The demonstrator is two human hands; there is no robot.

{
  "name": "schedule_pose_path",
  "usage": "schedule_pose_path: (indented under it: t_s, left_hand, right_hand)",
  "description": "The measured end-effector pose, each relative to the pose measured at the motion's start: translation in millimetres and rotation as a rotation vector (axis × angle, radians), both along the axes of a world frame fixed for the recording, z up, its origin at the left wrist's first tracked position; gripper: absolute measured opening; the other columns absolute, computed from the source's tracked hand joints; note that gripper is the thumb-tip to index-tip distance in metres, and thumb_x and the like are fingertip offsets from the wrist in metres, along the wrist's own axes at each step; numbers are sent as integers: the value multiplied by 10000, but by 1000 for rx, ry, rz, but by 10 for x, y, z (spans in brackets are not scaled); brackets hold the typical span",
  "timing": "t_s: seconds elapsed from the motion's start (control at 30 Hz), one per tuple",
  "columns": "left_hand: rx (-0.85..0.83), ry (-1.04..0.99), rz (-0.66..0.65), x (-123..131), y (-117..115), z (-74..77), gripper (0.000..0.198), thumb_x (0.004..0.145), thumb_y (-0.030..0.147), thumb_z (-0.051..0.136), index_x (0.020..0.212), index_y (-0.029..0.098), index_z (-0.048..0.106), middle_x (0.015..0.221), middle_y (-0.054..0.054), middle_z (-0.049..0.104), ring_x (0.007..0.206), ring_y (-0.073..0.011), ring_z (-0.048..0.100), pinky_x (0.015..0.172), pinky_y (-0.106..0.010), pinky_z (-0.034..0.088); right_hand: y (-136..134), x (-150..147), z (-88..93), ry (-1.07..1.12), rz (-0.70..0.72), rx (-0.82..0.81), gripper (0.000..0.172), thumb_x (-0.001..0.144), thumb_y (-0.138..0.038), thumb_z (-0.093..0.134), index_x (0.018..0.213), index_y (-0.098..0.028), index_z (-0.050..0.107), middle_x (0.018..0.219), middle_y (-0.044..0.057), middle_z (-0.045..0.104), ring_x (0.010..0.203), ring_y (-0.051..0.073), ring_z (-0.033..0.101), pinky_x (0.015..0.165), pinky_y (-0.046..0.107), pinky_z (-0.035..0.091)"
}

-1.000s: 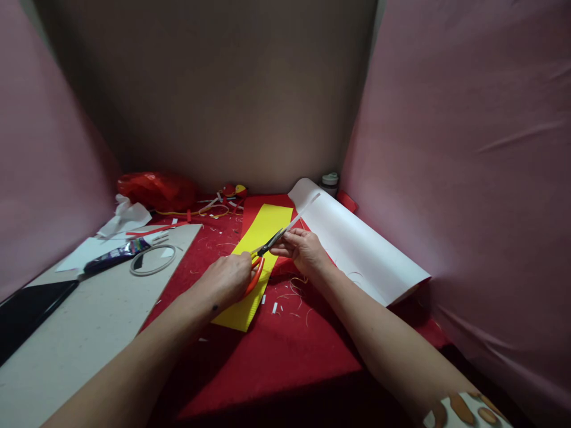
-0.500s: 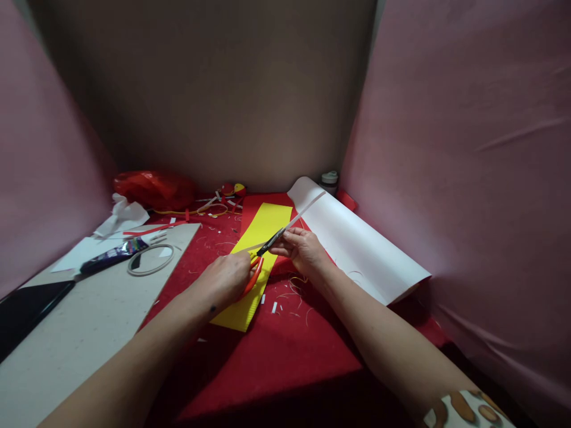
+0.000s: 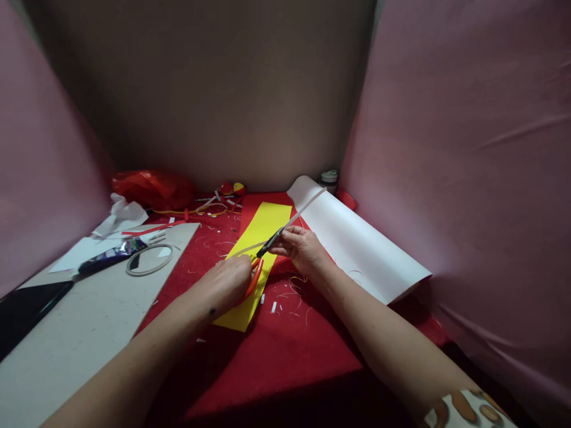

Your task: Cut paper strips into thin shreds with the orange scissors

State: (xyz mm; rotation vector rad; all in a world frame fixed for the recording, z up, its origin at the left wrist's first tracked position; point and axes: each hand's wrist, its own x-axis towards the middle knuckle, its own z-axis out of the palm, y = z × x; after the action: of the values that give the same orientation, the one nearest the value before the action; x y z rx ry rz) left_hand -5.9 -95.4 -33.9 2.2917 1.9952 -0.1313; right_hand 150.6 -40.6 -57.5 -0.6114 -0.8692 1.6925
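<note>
My left hand (image 3: 232, 278) is closed around the orange and yellow handles of a pair of scissors (image 3: 253, 284). The dark blades point up and right toward my right hand (image 3: 302, 246). Thumb and fingers of that hand pinch a narrow pale strip (image 3: 307, 205) beside the blade tips. One end of the strip sticks out to the upper right, and another stretch curves left behind the scissors. Below both hands lies a ribbed yellow sheet (image 3: 267, 223), partly over a red sheet (image 3: 252, 208). Exactly how the blades meet the strip is hard to make out.
A curled white sheet (image 3: 357, 238) lies to the right, near a lidded jar (image 3: 329, 178). On the left, a grey board (image 3: 102, 309) carries a tube (image 3: 113, 255), a coiled strip (image 3: 149, 272) and a black object (image 3: 31, 309). A red bag (image 3: 151, 187) sits behind.
Both hands stay almost in place. The left stretch of the pale strip now shows longer and more curved over the yellow sheet; the blades look much the same.
</note>
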Motion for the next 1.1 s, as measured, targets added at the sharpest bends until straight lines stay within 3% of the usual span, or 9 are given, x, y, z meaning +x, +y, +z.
schedule_pose_path:
  t_s: [0.17,0.33,0.5,0.7,0.9,1.1]
  left_hand:
    - [-49,-43,17,17,3,-16,219,763,187,378,849,170,579,751,-82,648,655,-179,602,565,-254,389]
    - [-24,51,-32,12,-36,15,203,754,169,378,851,167,557,776,-107,651,686,-218,622,529,-271,384]
    - [-16,69,-24,-24,-8,-59,229,763,148,350,854,161,559,726,-112,642,669,-233,629,550,-295,416]
    - [29,96,-39,-15,5,-66,263,813,216,345,948,147,560,858,-147,656,772,-253,644,575,-299,438]
    - [4,128,-10,25,4,-42,271,834,237,346,935,137,578,841,-149,661,779,-250,646,614,-305,452]
    - [53,78,-53,19,6,-50,400,880,311,228,985,131,570,858,-169,662,793,-275,643,619,-336,454]
  right_hand:
    - [-24,-32,-28,10,6,24,85,741,-48,518,702,-123,526,638,70,695,555,169,673,552,288,571]
    - [-42,-40,-37,-9,16,48,55,732,-63,538,721,-117,535,655,71,693,584,180,680,605,327,575]
    - [-63,-41,-34,-15,28,80,52,734,-84,553,733,-128,526,667,66,693,614,185,683,663,364,574]
    - [-71,-48,-44,-14,45,82,55,725,-94,567,739,-131,529,657,62,689,609,176,679,633,322,573]
    - [-64,-51,-52,-11,34,78,72,714,-120,593,725,-139,524,663,56,690,611,175,678,612,309,572]
    - [-45,-29,-37,-34,45,56,80,713,-129,601,726,-140,523,662,50,689,587,168,676,596,299,574]
